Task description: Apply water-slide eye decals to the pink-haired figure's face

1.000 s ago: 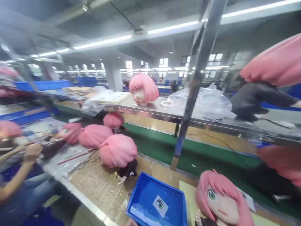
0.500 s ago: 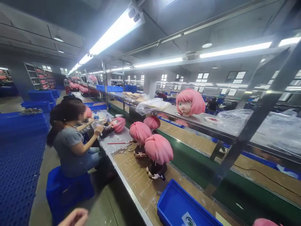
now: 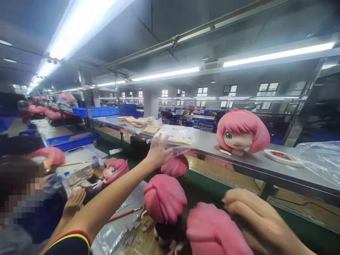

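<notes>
My left hand (image 3: 159, 152) reaches across to the metal shelf, its fingers spread over the near corner of a clear plastic bag (image 3: 180, 134) with printed sheets in it. To the right, my right hand (image 3: 255, 212) hangs beside a pink-haired figure (image 3: 212, 230); its fingers are curled and slightly blurred, and the inside of the grip is hidden. A second pink-haired figure (image 3: 164, 198) in dark clothing stands left of that one. Below my left hand shows the pink hair of a third figure (image 3: 175, 165).
On the shelf (image 3: 205, 143) are a pink-haired doll head (image 3: 241, 134), a tape roll (image 3: 283, 157), brown sheets (image 3: 138, 122) and plastic film (image 3: 321, 159). At left, a co-worker's hand (image 3: 75, 200) is by a lying figure (image 3: 115, 171). A red brush (image 3: 124, 214) lies on the table.
My view has swung right and come closer to the shelf. My left hand has come onto the plastic bag, and both hands now show. The blue tray at the front has left the view.
</notes>
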### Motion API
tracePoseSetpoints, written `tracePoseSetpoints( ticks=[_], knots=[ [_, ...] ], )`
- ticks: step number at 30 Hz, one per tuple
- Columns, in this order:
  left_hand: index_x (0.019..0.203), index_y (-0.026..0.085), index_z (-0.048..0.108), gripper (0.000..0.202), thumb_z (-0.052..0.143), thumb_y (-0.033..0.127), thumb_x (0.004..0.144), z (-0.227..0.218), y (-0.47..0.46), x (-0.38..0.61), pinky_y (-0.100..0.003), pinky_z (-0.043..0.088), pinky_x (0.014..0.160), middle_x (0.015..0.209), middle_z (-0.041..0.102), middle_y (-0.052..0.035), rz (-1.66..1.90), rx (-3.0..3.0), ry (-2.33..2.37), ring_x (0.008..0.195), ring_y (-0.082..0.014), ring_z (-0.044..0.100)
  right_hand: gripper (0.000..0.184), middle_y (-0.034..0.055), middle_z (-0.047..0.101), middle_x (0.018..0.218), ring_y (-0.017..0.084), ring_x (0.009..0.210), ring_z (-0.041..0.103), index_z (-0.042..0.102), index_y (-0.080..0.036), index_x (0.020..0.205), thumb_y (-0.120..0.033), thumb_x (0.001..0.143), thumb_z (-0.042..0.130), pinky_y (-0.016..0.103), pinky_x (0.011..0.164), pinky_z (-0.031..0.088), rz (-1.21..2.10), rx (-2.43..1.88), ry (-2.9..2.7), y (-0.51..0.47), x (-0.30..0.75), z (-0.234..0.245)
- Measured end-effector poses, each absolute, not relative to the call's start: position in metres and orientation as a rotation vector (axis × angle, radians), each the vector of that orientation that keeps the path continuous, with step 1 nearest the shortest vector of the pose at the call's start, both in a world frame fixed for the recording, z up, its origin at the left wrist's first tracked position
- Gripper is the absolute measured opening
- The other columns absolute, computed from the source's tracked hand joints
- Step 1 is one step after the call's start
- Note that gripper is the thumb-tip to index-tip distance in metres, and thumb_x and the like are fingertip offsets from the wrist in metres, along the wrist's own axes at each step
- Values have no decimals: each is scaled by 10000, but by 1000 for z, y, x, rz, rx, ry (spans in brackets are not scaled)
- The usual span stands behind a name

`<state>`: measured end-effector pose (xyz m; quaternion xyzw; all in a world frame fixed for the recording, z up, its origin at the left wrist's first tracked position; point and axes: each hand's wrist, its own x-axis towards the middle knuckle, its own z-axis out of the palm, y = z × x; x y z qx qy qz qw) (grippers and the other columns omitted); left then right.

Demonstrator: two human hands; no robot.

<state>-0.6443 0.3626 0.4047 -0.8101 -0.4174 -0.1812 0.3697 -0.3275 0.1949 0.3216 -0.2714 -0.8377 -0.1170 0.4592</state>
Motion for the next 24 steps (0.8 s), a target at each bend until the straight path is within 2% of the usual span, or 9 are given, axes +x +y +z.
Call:
tracePoseSetpoints(
  ticks=[2, 5, 7, 9, 13, 16, 19, 22, 24],
  knots=[
    [1004, 227, 809, 232, 723, 407, 886, 413, 412, -653, -685, 384, 1114, 1496, 555, -185, -423, -2110, -1040, 1418, -506, 442, 251, 46, 620, 848, 156, 760, 556, 512, -214, 831, -12, 884, 372, 281, 655, 475, -343, -646, -2152, 244, -381, 355],
    [1062, 136, 776, 271, 662, 344, 930, 429, 454, -671, -627, 424, 1080, 1294, 666, -235, -358, -2152, -1008, 1241, -440, 602, 237, 38, 613, 797, 164, 705, 516, 539, -207, 804, -20, 873, 410, 290, 624, 463, -380, -707, -2284, 314, -439, 381],
    [1121, 75, 731, 271, 569, 226, 965, 444, 470, -682, -557, 468, 1017, 1147, 700, -230, -322, -2179, -989, 1081, -368, 669, 226, 67, 656, 875, 189, 793, 567, 595, -193, 845, -30, 873, 441, 318, 723, 513, -354, -783, -2340, 357, -463, 390],
    [1139, 48, 695, 284, 479, 122, 969, 461, 482, -691, -496, 492, 938, 1092, 690, -215, -303, -2200, -976, 995, -327, 678, 261, 115, 685, 1022, 223, 946, 607, 643, -166, 926, -11, 863, 443, 361, 866, 534, -309, -907, -2374, 397, -479, 398],
    [1160, 71, 663, 316, 433, 45, 945, 491, 498, -703, -423, 487, 890, 1135, 655, -179, -282, -2245, -961, 1015, -292, 663, 370, 177, 613, 1351, 285, 1263, 553, 635, -133, 1243, -83, 937, 433, 464, 1094, 459, -196, -1224, -2358, 467, -505, 417],
    [1203, 92, 643, 357, 416, 21, 937, 506, 504, -712, -392, 480, 905, 1181, 635, -151, -267, -2275, -948, 1056, -272, 651, 477, 186, 520, 1496, 319, 1402, 466, 518, -150, 1431, -351, 999, 522, 541, 1160, 397, -95, -1421, -2340, 501, -517, 428],
    [1201, 105, 644, 398, 399, -14, 911, 515, 507, -723, -400, 492, 898, 1234, 607, -161, -229, -2259, -923, 1069, -277, 650, 584, 174, 567, 1458, 325, 1332, 540, 559, -179, 1400, -555, 953, 578, 532, 1097, 456, 26, -1506, -2389, 517, -519, 433],
    [1220, 116, 645, 404, 406, -12, 920, 519, 508, -731, -447, 518, 894, 1311, 582, -205, -192, -2165, -876, 1094, -305, 657, 470, 105, 668, 1334, 298, 1181, 636, 651, -260, 1286, -578, 974, 502, 461, 1003, 508, 107, -1471, -2457, 524, -511, 435],
    [1236, 133, 650, 385, 396, 21, 968, 518, 505, -734, -505, 513, 973, 1398, 571, -206, -176, -2105, -783, 1205, -328, 623, 436, 71, 703, 1264, 289, 1121, 655, 675, -292, 1218, -580, 995, 435, 447, 971, 508, 116, -1433, -2479, 528, -505, 435]
  ],
)
